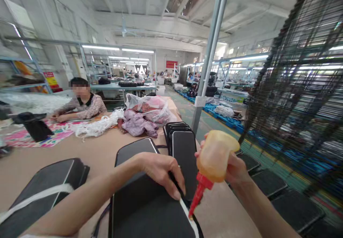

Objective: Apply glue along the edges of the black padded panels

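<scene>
Here, the left hand (160, 172) lies on top of a black case (150, 216) at the near edge of the tan table (102, 152); its fingers are close together and bent, the tips pressing down on the case's right edge, just beside a white strip (185, 207) that runs along that edge; the hand grips nothing; the right hand (237, 170) is wrapped round a yellowish squeeze bottle (215, 154), fingertips showing past its left side, the rest of the fingers hidden behind it; the bottle is tilted top-down, and its red nozzle (198, 193) points down and to the left, the tip just above or touching the white strip, I cannot tell which; behind the left hand stands a row of black cases (183, 141), upright and packed against one another; another black case with a white band (45, 191) lies to the left, apart from the one in hand; farther back on the table are a purple cloth (139, 125), a clear plastic bag (152, 109) with reddish fabric inside and a heap of white material (98, 125); a co-worker (85, 104) sits at the far left side, both forearms on the table; a grey metal post (211, 52) rises beyond the table, and a dark wire rack (300, 88) fills the right, with flat black panels (268, 182) lying below it
</scene>
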{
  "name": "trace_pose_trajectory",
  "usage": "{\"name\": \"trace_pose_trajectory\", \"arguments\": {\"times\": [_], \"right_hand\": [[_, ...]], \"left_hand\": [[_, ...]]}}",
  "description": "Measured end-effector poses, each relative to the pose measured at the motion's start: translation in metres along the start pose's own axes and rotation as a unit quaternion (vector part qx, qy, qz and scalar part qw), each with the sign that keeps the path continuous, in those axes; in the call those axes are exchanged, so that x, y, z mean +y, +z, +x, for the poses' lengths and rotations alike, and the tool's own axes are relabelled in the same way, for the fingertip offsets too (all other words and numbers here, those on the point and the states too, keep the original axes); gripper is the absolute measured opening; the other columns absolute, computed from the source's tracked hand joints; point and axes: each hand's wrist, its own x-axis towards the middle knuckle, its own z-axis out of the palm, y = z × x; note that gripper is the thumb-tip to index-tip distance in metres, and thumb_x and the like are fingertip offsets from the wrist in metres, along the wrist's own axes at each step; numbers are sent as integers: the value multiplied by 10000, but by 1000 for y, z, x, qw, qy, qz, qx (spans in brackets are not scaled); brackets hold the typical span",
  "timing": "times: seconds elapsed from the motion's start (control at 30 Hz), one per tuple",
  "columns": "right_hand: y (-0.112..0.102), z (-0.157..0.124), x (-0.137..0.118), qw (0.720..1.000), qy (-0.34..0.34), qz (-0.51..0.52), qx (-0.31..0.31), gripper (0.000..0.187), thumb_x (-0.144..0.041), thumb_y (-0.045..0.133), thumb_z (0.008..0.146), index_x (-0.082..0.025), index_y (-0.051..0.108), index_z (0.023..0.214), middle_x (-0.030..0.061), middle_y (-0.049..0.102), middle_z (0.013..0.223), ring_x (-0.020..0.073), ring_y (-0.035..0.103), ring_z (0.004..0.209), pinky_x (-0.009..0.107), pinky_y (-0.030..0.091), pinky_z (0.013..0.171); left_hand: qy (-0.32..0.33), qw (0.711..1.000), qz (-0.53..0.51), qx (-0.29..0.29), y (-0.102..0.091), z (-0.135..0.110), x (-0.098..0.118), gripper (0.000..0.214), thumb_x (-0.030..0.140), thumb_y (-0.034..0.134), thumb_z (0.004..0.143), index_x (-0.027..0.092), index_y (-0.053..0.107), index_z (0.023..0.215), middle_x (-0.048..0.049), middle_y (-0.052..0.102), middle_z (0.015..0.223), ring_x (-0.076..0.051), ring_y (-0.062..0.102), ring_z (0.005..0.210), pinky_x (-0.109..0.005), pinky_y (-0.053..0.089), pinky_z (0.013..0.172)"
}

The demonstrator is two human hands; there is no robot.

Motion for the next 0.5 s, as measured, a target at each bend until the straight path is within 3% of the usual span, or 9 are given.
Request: {"name": "trace_pose_trajectory", "arguments": {"times": [0.27,0.5], "right_hand": [[-2,-3,0,1000,-23,-1,1,528,-419,793,673,-262,617,1145,54,660,1027,290,640,904,371,529,773],[-7,-5,2,1000,-29,3,5,539,-421,788,679,-254,616,1161,68,660,1025,313,639,906,408,531,773]], "left_hand": [[-12,1000,-8,25,-4,-3,-5,581,581,642,707,65,732,960,-107,722,901,-207,640,827,-226,483,761],[-31,999,-13,27,-8,-6,-6,670,662,580,700,65,728,967,-113,715,908,-216,637,847,-239,478,779]]}}
